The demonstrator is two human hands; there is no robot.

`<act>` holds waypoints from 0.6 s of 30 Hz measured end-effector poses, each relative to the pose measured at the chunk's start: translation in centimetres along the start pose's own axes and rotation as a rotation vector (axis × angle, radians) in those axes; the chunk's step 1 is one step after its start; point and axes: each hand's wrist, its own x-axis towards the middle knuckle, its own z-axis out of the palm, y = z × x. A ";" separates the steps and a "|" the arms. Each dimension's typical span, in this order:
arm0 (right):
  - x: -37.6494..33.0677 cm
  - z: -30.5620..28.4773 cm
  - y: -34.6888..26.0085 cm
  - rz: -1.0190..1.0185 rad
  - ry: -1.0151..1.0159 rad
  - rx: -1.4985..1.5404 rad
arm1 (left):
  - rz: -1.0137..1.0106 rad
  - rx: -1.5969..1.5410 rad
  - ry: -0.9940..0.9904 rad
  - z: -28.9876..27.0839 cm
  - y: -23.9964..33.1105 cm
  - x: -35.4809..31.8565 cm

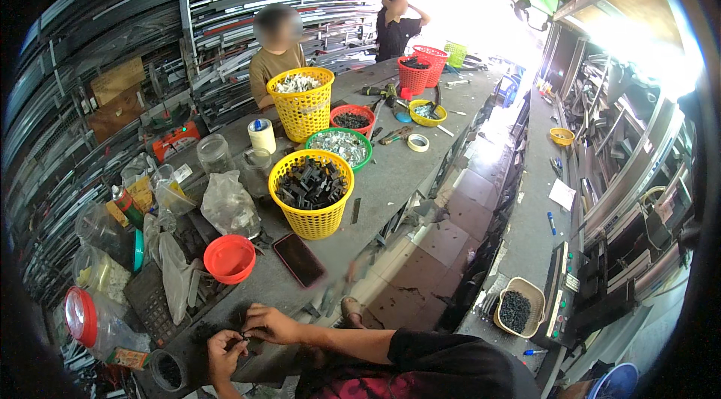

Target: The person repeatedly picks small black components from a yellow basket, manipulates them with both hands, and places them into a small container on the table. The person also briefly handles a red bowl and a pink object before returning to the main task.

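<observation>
Close together over the near end of the grey workbench, my two hands meet with the fingertips almost touching. My left hand is closed in a pinch. My right hand pinches from the other side, its forearm coming in from the right. Between the fingertips is something small and dark, too small to name. A heap of small black pieces lies on the bench just beyond the left hand. To the left stands a clear jar with dark bits inside. A phone lies beyond the right hand.
Yellow baskets of black and white parts, a green bowl and a red bowl crowd the bench. Plastic jars stand at left. Across the aisle, a side bench bears a tan basket. Two people are at the far side.
</observation>
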 end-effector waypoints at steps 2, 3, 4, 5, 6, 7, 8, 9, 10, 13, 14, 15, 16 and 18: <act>0.1 0.0 -0.1 0.017 0.023 0.013 | 0.072 -0.030 0.038 0.8 -0.3 0.1; 0.1 0.1 -0.1 0.034 0.031 0.016 | 0.084 -0.019 0.070 1.1 -0.4 0.1; 0.1 0.1 -0.2 0.054 0.047 0.025 | 0.095 -0.019 0.094 1.4 -0.5 0.1; 0.2 0.1 -0.4 0.104 0.059 0.058 | 0.106 -0.020 0.118 1.6 -0.6 0.0; 0.1 0.2 -0.6 0.155 0.076 0.097 | 0.122 0.001 0.139 1.7 -0.6 0.0; 0.1 0.2 -0.8 0.202 0.089 0.139 | 0.140 0.023 0.165 1.8 -0.6 0.0; 0.2 0.1 -0.9 0.177 0.074 0.125 | 0.157 0.045 0.193 1.8 -0.5 -0.1; 0.3 0.0 -1.0 0.151 0.059 0.112 | 0.147 0.043 0.185 1.7 -0.4 -0.1; 0.3 0.0 -1.1 0.129 0.052 0.103 | 0.137 0.040 0.178 1.6 -0.4 -0.1; 0.5 -0.2 -1.3 0.166 0.049 0.189 | 0.113 -0.012 0.184 1.5 -0.4 -0.1; 0.5 -0.4 -1.3 0.228 0.000 0.196 | 0.121 -0.011 0.181 1.5 -0.4 -0.1; 0.6 -0.5 -1.3 0.252 -0.011 0.216 | 0.127 -0.009 0.176 1.4 -0.5 -0.1; 0.6 -0.5 -1.2 0.277 -0.021 0.235 | 0.126 -0.004 0.174 1.4 -0.5 -0.1; 0.6 -0.6 -1.1 0.269 -0.030 0.235 | 0.121 0.006 0.167 1.2 -0.6 -0.1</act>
